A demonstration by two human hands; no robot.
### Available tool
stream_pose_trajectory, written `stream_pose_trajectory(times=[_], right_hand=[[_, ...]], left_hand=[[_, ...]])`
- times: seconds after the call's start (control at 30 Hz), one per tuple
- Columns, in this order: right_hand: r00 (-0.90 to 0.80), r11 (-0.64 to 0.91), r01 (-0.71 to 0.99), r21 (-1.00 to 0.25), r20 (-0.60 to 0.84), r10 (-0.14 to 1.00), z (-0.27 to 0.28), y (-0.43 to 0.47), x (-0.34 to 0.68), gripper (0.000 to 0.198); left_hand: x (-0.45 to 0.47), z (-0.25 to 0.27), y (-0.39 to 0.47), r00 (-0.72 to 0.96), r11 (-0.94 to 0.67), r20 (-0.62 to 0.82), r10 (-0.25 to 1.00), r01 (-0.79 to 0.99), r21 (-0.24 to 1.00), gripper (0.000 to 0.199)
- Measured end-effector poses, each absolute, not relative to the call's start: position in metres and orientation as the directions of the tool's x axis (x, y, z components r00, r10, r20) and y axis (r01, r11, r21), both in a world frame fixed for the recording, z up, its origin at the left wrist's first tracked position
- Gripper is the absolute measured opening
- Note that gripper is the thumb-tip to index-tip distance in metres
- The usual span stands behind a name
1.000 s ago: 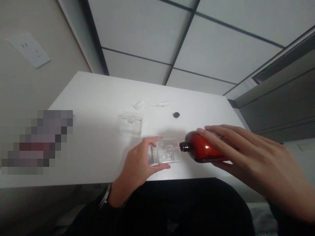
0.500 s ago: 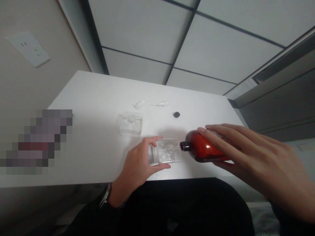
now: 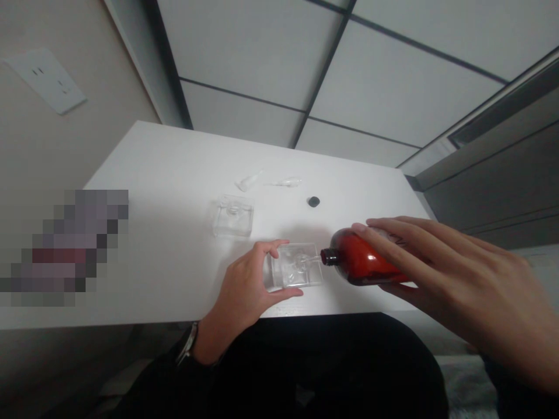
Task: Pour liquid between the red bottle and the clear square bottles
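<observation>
My left hand [image 3: 247, 282] grips a clear, square-sided bottle [image 3: 288, 279] near the table's front edge, thumb on the near side and fingers on the far side. In my right hand [image 3: 454, 279] lies a red-brown bottle [image 3: 364, 259], tipped on its side with its dark neck pointing left. A thin stream of clear liquid runs from that neck into the opening of the square bottle. The two vessels look slightly apart. A second clear square bottle [image 3: 233, 216] stands farther back on the left. A small black cap [image 3: 314, 201] lies behind the red-brown bottle.
Two small clear pieces with narrow stems, one on the left [image 3: 250, 181] and one on the right [image 3: 288, 183], lie toward the back of the white table [image 3: 174, 273]. At the left, a blurred-out item [image 3: 65, 250] rests. A panelled surface [image 3: 244, 52] rises behind the table.
The stream from the red-brown bottle looks thicker and longer. Both hands have kept nearly the same position; the view has shifted very slightly.
</observation>
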State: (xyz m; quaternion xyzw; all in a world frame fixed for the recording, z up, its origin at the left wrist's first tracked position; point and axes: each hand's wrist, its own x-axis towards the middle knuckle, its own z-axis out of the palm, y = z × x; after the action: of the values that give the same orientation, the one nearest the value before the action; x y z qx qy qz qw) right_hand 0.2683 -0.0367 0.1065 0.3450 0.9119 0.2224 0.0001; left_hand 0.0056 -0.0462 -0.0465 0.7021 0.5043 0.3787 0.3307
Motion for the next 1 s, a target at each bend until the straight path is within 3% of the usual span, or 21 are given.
stream_pose_trajectory(times=[1.0], right_hand=[[-0.757, 0.663, 0.63, 0.405, 0.129, 0.641, 0.1094, -0.0372, 0.2691, 0.05]], left_hand=[[0.005, -0.0439, -0.0461, 0.2, -0.265, 0.193, 0.96, 0.441, 0.858, 0.066]])
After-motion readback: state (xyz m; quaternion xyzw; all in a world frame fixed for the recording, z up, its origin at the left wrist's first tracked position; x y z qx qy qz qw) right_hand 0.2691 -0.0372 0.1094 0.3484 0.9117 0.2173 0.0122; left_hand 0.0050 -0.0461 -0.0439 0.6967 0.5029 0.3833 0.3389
